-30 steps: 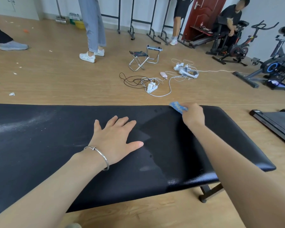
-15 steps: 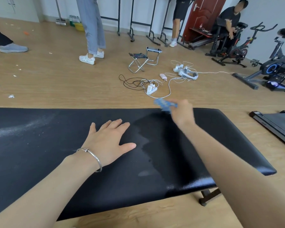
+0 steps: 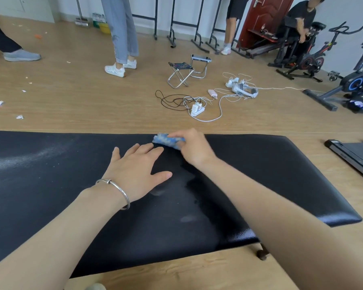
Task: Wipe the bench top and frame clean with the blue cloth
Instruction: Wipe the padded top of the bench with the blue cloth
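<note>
A long black padded bench top [image 3: 281,174] spans the view from left to right. White dust streaks its left part, and the surface around my hands looks damp and darker. My right hand [image 3: 194,148] grips the blue cloth [image 3: 168,140] against the pad near its far edge. My left hand [image 3: 137,167] rests flat on the pad with fingers spread, just left of the cloth, a metal bangle on its wrist. Only a dark frame foot [image 3: 261,254] shows beneath the near edge.
Beyond the bench on the wooden floor lie a power strip with cables [image 3: 197,110], two folding stools [image 3: 181,73] and bits of litter. People stand farther back. Exercise bikes [image 3: 356,86] are at the right, and a treadmill edge [image 3: 352,155] is beside the bench end.
My right hand has slid the cloth leftwards along the far edge of the pad, close to my left hand's fingertips. My left hand has stayed flat in about the same place.
</note>
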